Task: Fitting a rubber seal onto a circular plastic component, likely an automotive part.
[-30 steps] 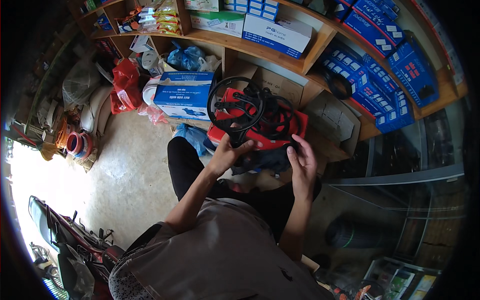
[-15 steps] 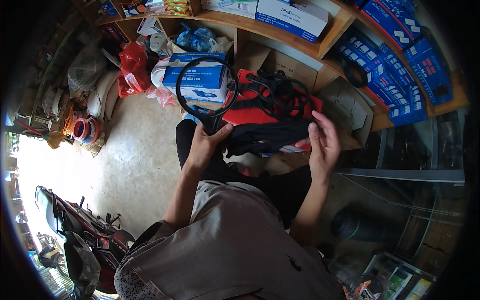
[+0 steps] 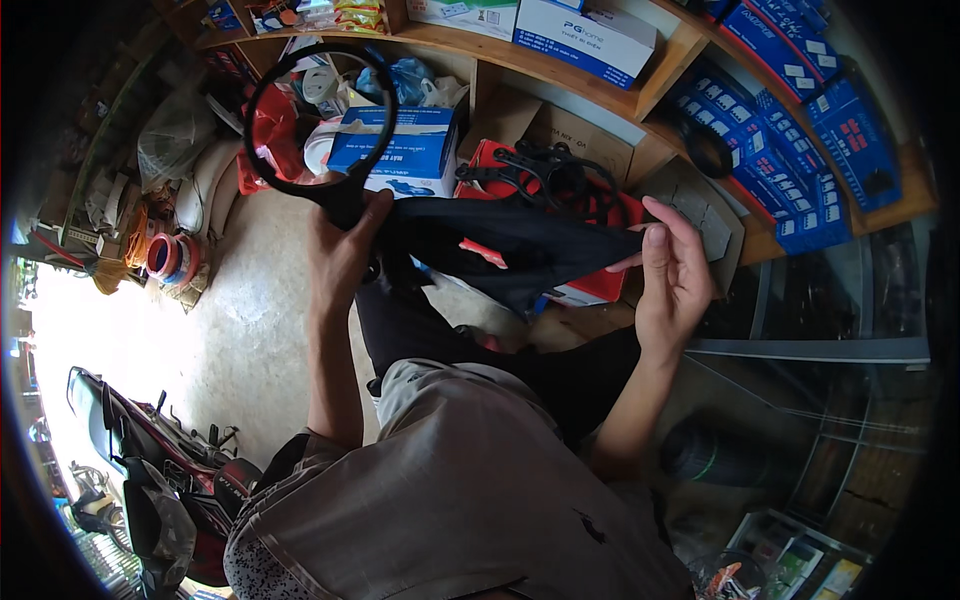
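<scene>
Two grips: left hand (image 3: 342, 246) clamped on ring (image 3: 390, 118), right hand (image 3: 674, 272) on black cloth (image 3: 545, 245) (now stretched wider).

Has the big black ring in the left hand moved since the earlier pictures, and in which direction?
Yes. Judged against the blue-and-white box, the black ring has moved to the left and upward in the view.

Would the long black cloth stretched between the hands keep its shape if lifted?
Probably not: the black cloth looks floppy, its lower edge drooping unevenly. It is likely light, since the right hand seems to hold its end with just the fingertips.
</scene>
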Tool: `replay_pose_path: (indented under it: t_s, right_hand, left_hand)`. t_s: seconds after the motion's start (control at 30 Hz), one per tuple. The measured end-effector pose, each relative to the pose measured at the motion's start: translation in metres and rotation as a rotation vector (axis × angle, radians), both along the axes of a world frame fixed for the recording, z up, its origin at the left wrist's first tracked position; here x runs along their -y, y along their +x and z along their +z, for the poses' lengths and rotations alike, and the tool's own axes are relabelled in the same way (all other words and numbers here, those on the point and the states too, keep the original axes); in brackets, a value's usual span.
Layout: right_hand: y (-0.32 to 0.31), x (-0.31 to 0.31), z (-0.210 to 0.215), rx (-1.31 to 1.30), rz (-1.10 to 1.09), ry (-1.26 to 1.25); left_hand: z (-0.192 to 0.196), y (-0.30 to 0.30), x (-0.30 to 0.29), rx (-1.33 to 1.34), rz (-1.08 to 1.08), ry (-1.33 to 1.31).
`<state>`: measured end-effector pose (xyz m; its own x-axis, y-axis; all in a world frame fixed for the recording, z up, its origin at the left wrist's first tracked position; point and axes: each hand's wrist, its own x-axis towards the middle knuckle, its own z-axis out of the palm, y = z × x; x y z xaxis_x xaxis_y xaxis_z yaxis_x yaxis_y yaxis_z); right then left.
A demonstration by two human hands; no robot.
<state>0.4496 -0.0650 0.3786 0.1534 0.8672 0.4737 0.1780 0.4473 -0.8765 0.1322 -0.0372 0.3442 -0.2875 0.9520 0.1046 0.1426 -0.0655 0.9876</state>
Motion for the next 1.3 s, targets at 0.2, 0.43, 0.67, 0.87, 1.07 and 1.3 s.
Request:
replay_pose_path:
  t_s: [0.2,0.43,0.67,0.87,1.07,1.3]
  right_hand:
    - [-0.012,-0.003,0.010,-0.258,0.309,-0.125]
    - [-0.014,0.001,0.004,-0.370,0.509,-0.061]
    - [0.016,0.017,0.001,-0.557,0.410,-0.042]
    - [0.033,0.025,0.001,-0.429,0.266,0.059]
    - [0.035,0.039,0.000,-0.297,0.137,0.052]
    - [0.020,0.049,-0.010,0.143,0.195,-0.215]
  left_hand:
    - [0.003,0.041,0.007,0.156,-0.338,-0.147]
    - [0.020,0.092,0.007,0.314,-0.637,-0.086]
    - [0.010,0.104,0.001,0.261,-0.812,-0.127]
    - [-0.011,0.096,0.002,0.177,-0.726,-0.110]
    - [-0.005,0.078,0.000,-0.019,-0.618,0.017]
    - [0.010,0.080,-0.001,0.213,-0.672,0.037]
